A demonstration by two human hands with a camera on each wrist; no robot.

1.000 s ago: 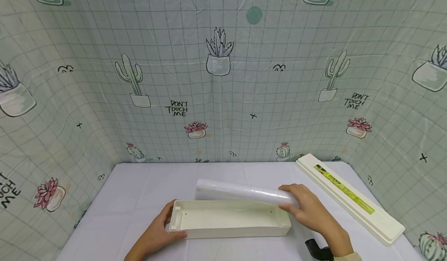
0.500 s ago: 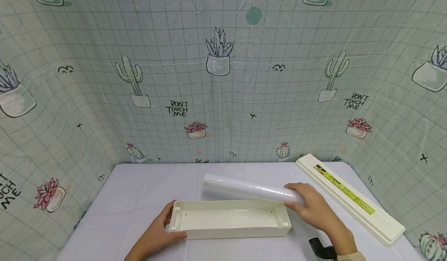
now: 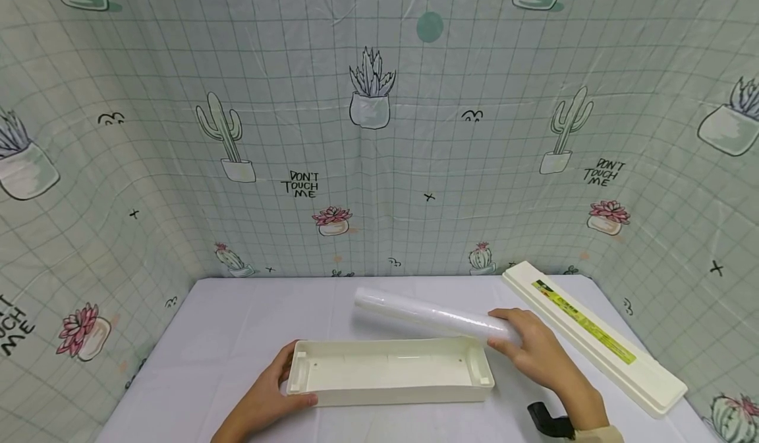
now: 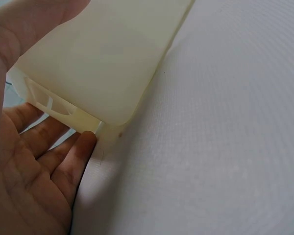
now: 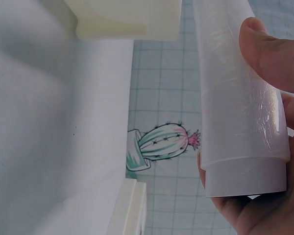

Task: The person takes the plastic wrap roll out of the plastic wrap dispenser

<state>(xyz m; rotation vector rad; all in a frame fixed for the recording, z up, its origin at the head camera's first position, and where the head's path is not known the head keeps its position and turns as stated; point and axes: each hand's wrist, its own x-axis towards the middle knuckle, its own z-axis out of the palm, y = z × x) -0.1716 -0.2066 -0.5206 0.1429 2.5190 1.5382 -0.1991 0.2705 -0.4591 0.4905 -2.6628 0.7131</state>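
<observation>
A cream plastic box (image 3: pixel 391 367), long, shallow and topless, sits on the white table. My left hand (image 3: pixel 269 390) grips its left end, thumb at the front and fingers behind; in the left wrist view the fingers (image 4: pixel 81 152) lie along the box's end wall (image 4: pixel 63 105). Behind the box my right hand (image 3: pixel 536 351) holds the right end of a roll of plastic wrap (image 3: pixel 433 314), which slants up to the left. In the right wrist view the thumb (image 5: pixel 272 54) presses one side of the wrap roll (image 5: pixel 240 107) and fingers curl round beneath it.
At the right of the table lies a long cream lid (image 3: pixel 599 337) bearing a yellow-green label. A black strap-like piece (image 3: pixel 548 422) shows beside the right wrist. Patterned cloth (image 3: pixel 370 166) with cactus drawings hangs behind the table and along both sides.
The wrap roll, in my right hand, has shifted right and away from me, with its left end farther from the box. My left hand and the box have stayed put.
</observation>
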